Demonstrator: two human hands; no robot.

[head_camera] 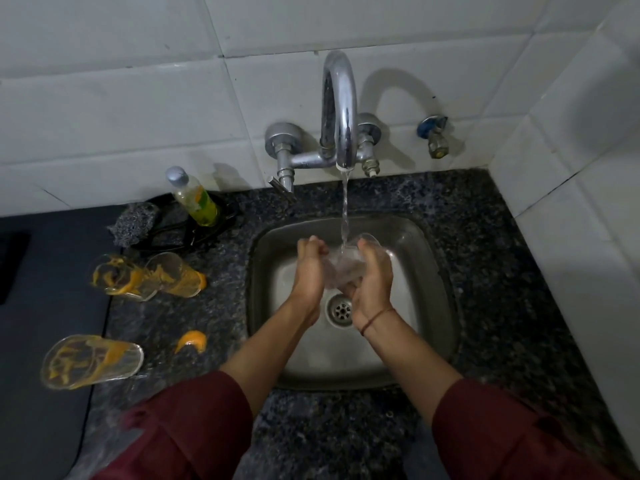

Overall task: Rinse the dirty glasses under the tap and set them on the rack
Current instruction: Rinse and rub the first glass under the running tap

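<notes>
Glass [346, 268] over sink [429, 271], under running tap [341, 109]; right grip [374, 285] cradles it, left grip [310, 268] curled round its side. 3 dirty glasses [121, 277] wait on desk [485, 237] (rack not in view). Judged early: 1 of 4 under way.

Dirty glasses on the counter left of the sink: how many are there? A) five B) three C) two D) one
B: two orange-smeared glasses sit side by side, a third glass nearer, all left of the sink; left hand and right hand hold a clear glass.
</notes>
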